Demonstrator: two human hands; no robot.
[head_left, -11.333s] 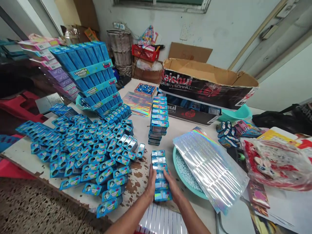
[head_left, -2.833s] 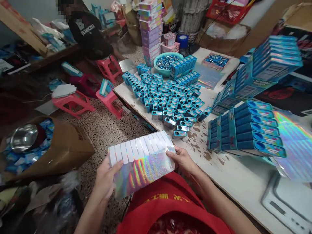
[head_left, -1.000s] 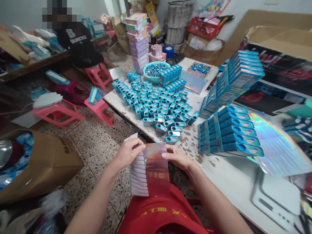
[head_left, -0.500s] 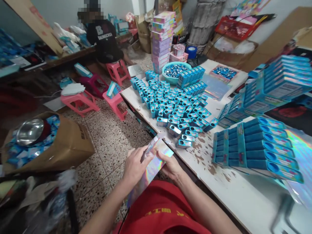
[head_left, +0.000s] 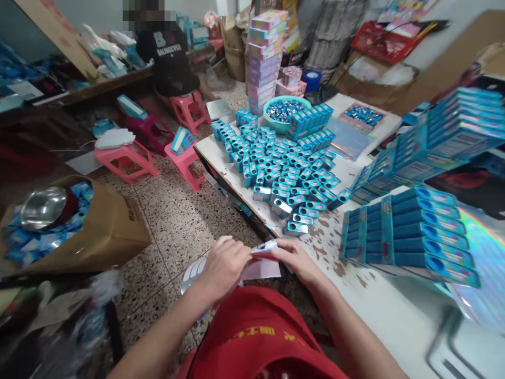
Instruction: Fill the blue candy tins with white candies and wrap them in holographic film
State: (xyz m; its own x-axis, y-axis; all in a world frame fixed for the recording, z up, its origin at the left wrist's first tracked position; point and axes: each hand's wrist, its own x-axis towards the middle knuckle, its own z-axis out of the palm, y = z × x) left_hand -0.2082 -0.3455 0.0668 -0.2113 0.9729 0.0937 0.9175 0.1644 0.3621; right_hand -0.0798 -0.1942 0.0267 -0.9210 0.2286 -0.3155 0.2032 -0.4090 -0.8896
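Note:
Just off the table's edge, in front of my red apron, both hands grip a shiny holographic sheet that is bent or folded. My left hand is closed on its left part, where a row of rounded cut-outs shows beyond the wrist. My right hand pinches the top right corner, fingers curled over the edge. My palms hide much of the sheet. Closest to the hands on the table, several small blue boxes with round holes stand in a dense group.
Bundled blue boxes are stacked on the white table at right. A turquoise basin holds small shiny pieces. A carton with a metal bowl sits at left. Pink stools and a seated person are farther back.
The sheet has been turned and bent, now showing a pale side and cut-outs. My right hand has shifted right and up to its corner; my left hand remains closed on it.

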